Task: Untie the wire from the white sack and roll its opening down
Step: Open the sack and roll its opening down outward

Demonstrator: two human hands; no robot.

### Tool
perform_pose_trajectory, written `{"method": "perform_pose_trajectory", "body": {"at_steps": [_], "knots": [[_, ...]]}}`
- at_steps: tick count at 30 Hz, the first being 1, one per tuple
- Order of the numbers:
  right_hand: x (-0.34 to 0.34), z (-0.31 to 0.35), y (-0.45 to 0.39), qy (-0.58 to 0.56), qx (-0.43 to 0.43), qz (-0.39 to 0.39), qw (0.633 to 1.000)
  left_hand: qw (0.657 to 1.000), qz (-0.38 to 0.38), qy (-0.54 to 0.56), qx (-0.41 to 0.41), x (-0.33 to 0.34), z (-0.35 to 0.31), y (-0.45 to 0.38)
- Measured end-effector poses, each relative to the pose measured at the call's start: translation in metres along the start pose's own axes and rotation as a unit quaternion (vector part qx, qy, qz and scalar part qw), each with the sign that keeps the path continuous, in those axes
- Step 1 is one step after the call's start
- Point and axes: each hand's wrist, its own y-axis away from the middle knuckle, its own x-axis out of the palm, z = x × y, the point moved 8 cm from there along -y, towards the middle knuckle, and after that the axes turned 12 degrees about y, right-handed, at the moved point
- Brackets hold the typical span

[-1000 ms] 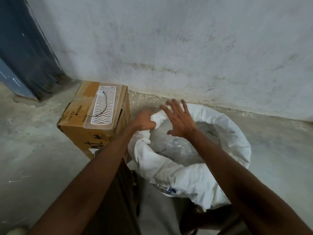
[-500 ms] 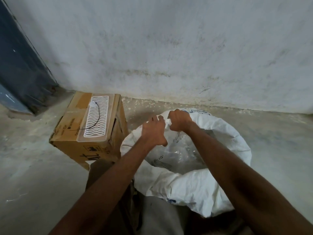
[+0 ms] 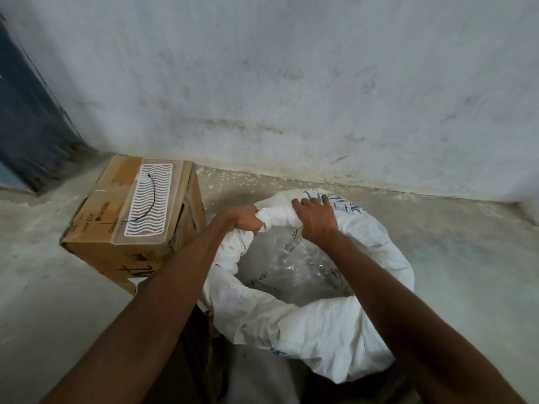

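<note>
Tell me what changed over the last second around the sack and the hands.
The right hand, open above the white sack a second ago, came down and gripped the far rim beside the left hand, which kept its grip. The rim there is rolled tighter. The wire stays on the cardboard box.

- The white sack (image 3: 320,330) stands open on the floor, its woven mouth turned down into a thick rolled collar all the way round, with clear plastic showing inside.
- The wire (image 3: 147,201), thin and black, lies loose in a curve on top of a box just left of the sack.
</note>
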Motion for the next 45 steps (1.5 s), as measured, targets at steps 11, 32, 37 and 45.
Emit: {"method": "perform_pose_trajectory", "body": {"at_steps": [11, 32, 37, 45], "knots": [[0.004, -0.021, -0.016, -0.198, 0.031, 0.216, 0.955, 0.933, -0.213, -0.242, 0.164, 0.04, -0.071, 0.008], [0.034, -0.061, 0.007, -0.269, 0.107, 0.208, 0.934, 0.926, -0.178, -0.24, 0.231, 0.064, -0.12, -0.014], [0.037, -0.071, 0.021, -0.263, 0.129, 0.171, 0.941, 0.961, -0.128, -0.145, 0.197, 0.06, -0.122, -0.032], [0.05, -0.078, 0.064, -0.138, 0.217, 0.095, 0.962, 0.984, 0.049, -0.136, 0.105, 0.042, -0.118, -0.051]]}}
